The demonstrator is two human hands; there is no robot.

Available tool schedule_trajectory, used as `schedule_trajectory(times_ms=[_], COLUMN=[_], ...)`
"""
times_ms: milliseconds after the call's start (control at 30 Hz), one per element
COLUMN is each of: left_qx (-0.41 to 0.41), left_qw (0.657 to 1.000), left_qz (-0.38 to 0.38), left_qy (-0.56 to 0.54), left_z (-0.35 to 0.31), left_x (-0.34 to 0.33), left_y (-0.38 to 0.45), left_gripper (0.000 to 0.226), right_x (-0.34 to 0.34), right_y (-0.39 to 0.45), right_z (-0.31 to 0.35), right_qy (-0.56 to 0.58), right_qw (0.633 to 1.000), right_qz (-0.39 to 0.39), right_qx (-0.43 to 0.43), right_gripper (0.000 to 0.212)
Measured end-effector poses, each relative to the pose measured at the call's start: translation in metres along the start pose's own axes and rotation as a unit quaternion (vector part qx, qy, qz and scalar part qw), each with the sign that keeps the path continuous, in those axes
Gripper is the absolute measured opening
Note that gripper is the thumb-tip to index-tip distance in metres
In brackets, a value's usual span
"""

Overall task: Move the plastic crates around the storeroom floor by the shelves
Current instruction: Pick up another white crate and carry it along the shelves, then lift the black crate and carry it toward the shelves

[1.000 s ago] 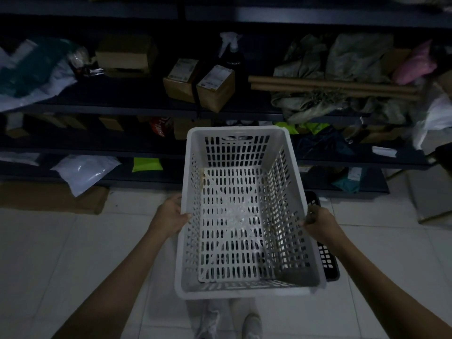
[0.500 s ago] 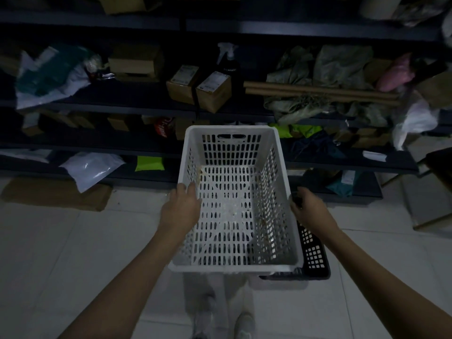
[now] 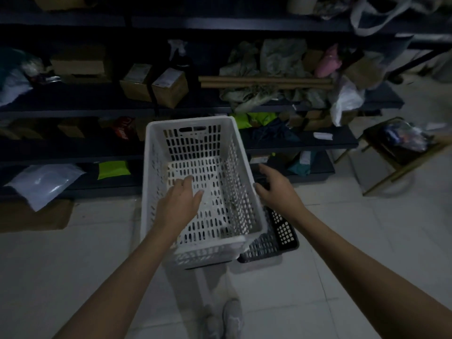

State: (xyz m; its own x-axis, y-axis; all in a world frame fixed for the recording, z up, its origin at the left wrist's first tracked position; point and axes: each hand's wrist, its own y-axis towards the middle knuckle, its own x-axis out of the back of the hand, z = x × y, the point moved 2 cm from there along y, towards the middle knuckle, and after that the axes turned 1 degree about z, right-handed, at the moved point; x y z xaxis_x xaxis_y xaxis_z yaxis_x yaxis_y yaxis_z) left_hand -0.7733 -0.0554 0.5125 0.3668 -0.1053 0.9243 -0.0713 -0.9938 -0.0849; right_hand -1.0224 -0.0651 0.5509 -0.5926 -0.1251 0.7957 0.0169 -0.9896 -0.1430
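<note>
A white slotted plastic crate (image 3: pixel 193 133) stands on the tiled floor in front of the dark shelves. It is empty and partly covers a black plastic crate (image 3: pixel 281 231) at its right. My left hand (image 3: pixel 178 204) hovers over the white crate's left rim, fingers apart, holding nothing. My right hand (image 3: pixel 276 189) is just off the crate's right rim with fingers spread, also empty. Most of the black crate is hidden behind the white one.
Dark shelving (image 3: pixel 73 108) runs along the back, loaded with cardboard boxes (image 3: pixel 168 89), bags and cloth. A flat cardboard sheet (image 3: pixel 34 216) lies on the floor at left. A metal-framed stool (image 3: pixel 401 152) stands at right. My shoes (image 3: pixel 227 319) are below.
The white crate went down from my grip onto the floor beside the black crate. Both hands let go of its rims and now hover open.
</note>
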Motion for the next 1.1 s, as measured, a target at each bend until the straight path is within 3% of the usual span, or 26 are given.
schedule_trajectory(times_ms=[267, 567, 767, 933, 1100], left_qx=[-0.033, -0.059, -0.050, 0.018, 0.067], left_qw=[0.999, 0.997, 0.997, 0.999, 0.997], left_qz=[-0.020, -0.043, -0.049, -0.038, -0.023], left_qy=[-0.007, -0.009, 0.012, -0.009, -0.008], left_z=[-0.042, -0.144, -0.233, -0.276, -0.278], left_x=[0.006, -0.015, -0.069, -0.115, -0.162], left_y=[-0.011, 0.012, 0.051, 0.073, 0.074], left_gripper=[0.058, 0.053, 0.050, 0.052, 0.052], right_x=[0.041, 0.103, 0.160, 0.169, 0.153], right_y=[-0.027, 0.000, 0.043, 0.072, 0.090], right_z=[-0.041, -0.114, -0.192, -0.248, -0.279], right_qy=[-0.027, -0.030, -0.010, -0.016, -0.008], right_qw=[0.997, 0.998, 1.000, 0.999, 0.997], right_qz=[-0.030, -0.009, 0.006, 0.048, 0.079], right_qx=[-0.067, -0.059, -0.019, -0.016, -0.006], right_gripper=[0.063, 0.053, 0.043, 0.045, 0.044])
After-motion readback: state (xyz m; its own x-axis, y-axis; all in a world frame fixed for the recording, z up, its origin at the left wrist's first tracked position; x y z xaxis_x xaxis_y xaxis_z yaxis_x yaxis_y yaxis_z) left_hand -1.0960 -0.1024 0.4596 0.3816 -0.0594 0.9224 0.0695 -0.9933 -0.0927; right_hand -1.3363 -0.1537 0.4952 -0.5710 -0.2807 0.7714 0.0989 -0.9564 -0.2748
